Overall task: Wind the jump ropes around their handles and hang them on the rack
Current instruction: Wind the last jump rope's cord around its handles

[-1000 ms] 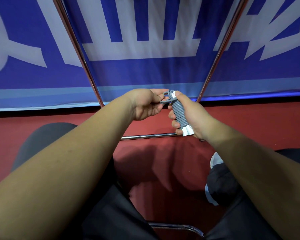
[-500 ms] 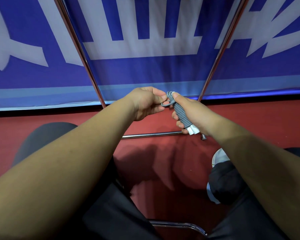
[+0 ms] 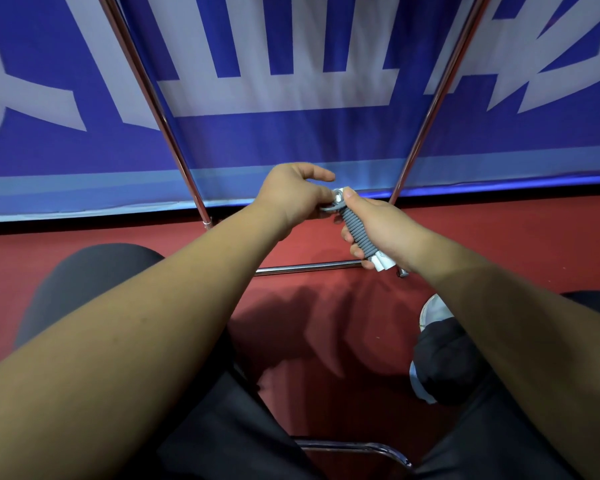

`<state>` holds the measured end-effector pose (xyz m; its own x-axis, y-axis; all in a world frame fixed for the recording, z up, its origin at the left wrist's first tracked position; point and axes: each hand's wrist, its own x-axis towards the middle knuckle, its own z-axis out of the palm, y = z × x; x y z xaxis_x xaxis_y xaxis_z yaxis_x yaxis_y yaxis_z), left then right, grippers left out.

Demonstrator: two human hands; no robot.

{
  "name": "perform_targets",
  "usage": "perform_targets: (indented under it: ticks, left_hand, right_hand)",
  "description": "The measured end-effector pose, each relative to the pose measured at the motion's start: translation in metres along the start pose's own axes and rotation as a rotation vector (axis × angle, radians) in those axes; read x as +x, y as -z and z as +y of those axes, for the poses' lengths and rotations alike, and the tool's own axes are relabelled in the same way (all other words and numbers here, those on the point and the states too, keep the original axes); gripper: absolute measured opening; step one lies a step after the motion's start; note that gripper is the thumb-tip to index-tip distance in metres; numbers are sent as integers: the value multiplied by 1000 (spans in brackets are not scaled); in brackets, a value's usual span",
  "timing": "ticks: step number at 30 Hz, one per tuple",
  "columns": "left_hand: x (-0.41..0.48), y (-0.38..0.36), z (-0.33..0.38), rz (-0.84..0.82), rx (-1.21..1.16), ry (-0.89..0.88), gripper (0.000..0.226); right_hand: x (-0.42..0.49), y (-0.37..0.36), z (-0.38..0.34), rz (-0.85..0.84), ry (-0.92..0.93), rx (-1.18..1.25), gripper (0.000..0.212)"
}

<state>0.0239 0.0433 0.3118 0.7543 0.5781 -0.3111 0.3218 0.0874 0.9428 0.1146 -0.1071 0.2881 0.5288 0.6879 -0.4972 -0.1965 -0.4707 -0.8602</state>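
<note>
A grey jump rope [image 3: 358, 232] is coiled tightly around its white handles, whose ends stick out at the bottom. My right hand [image 3: 381, 230] grips this bundle, thumb on its top end. My left hand [image 3: 293, 199] pinches the loose grey end loop of the rope at the top of the bundle, with its index finger held straight out. The rack [image 3: 426, 109] shows as two slanted chrome poles and a low chrome crossbar just behind my hands.
A blue and white banner [image 3: 291, 133] hangs behind the rack. The floor [image 3: 499, 244] is red. My knees in black trousers, a white shoe [image 3: 433, 310] at right and a chrome chair edge [image 3: 357, 446] fill the lower view.
My left hand has shifted slightly up and right at the top of the bundle, and its index finger now sticks out. My right hand keeps its grip.
</note>
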Motion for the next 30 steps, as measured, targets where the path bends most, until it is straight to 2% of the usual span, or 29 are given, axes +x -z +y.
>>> perform_targets:
  ticks: [8,12,18,21,23,26,30]
  left_hand:
    - [1,8,6,-158,150,-69,13]
    - [-2,7,7,-177,261,-118,9]
    - [0,6,6,-210,254,-176,8]
    - [5,4,3,-188,295,-149,8]
    - [5,0,2,-167,313,-122,18]
    - [5,-7,3,-154,163,-126,23]
    - [14,-8,12,49,27,-145,22]
  right_hand:
    - [-4,2,2,-82,-73,95,69]
    - [-7,1,2,-127,-76,161,67]
    - [-10,4,-1,-173,-72,204,66]
    - [-12,4,-3,-185,-73,183,67]
    - [-13,1,-3,-186,-76,200,67]
    - [-10,-1,-6,-174,-75,236,64]
    - [-10,-5,-11,-188,-68,126,64]
